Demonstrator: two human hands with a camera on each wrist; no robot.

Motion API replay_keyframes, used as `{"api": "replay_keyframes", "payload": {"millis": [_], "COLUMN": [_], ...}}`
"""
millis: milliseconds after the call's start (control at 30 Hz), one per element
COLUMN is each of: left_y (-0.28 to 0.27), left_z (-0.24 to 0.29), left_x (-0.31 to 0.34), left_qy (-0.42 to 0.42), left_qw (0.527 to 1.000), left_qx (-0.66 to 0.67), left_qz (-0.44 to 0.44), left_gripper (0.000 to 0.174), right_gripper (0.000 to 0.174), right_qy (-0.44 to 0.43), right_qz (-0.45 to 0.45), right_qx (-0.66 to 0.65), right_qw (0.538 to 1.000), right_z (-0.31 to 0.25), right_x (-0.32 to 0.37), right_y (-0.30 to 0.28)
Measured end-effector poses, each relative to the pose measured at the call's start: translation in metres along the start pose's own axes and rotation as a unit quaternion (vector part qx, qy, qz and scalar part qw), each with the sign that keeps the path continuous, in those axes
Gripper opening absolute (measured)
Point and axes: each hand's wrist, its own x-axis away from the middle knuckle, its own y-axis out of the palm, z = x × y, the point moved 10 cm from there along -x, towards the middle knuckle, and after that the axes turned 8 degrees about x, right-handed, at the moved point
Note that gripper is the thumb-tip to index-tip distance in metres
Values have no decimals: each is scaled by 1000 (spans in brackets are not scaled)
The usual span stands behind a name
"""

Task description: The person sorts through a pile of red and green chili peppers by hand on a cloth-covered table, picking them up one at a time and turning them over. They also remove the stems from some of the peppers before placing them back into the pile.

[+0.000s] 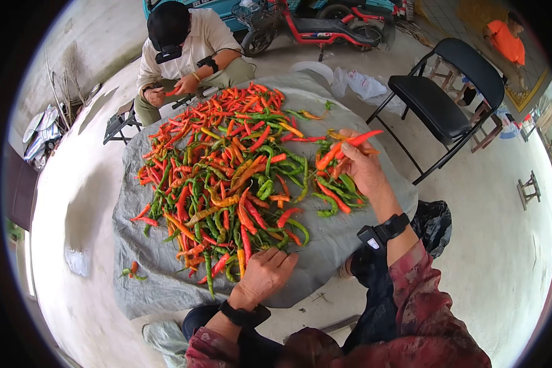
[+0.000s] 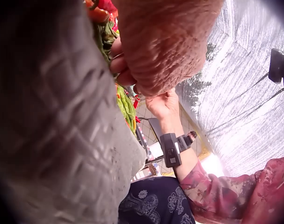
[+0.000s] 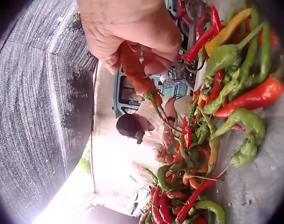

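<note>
My right hand pinches a red chili pepper between thumb and fingers, with its stem end pointing away from the palm in the right wrist view. Below that hand lies a smaller group of green and red chili peppers, at the right of the cloth. My left hand is at the near edge of the big pile of red, green and orange chili peppers. Its fingers bend down against green peppers in the left wrist view; whether they grip one I cannot tell.
A grey cloth lies under the peppers. Across from me a person in a dark cap handles a red pepper. A black folding chair stands at the right, a black plastic bag near my right arm, a red scooter behind.
</note>
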Motion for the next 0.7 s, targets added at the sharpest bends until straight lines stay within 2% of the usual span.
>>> {"api": "replay_keyframes", "payload": {"millis": [167, 300, 400, 467, 533, 567, 633, 667, 700], "left_y": [0, 2, -1, -6, -10, -11, -10, -10, 2], "left_z": [-1, -3, -8, -14, -30, -30, -51, -55, -64], "left_x": [-6, -7, -11, -11, -10, -13, -8, -5, -1], "left_qy": [-4, -16, -46, -76, -136, -145, -254, -258, -296], "left_qw": [1000, 999, 995, 989, 962, 962, 897, 897, 848], "left_qx": [18, 33, 84, 112, 211, 204, 328, 328, 419], "left_qz": [20, 20, 36, 54, 105, 105, 149, 149, 132], "left_gripper": [23, 20, 21, 21, 32, 32, 43, 43, 47], "right_gripper": [26, 27, 32, 38, 42, 41, 39, 39, 38], "right_qy": [12, 20, 51, 98, 119, 121, 131, 133, 136], "right_qz": [13, 17, -27, -134, -176, -218, -285, -287, -304], "right_qx": [7, -2, 21, 90, 123, 136, 141, 140, 129], "right_qw": [1000, 1000, 998, 982, 969, 959, 939, 938, 934], "right_z": [4, -1, 5, 25, 25, 29, 36, 40, 43], "right_x": [2, 8, 18, 32, 48, 56, 73, 76, 81], "right_y": [-20, -20, 1, 31, 59, 75, 101, 108, 117]}}
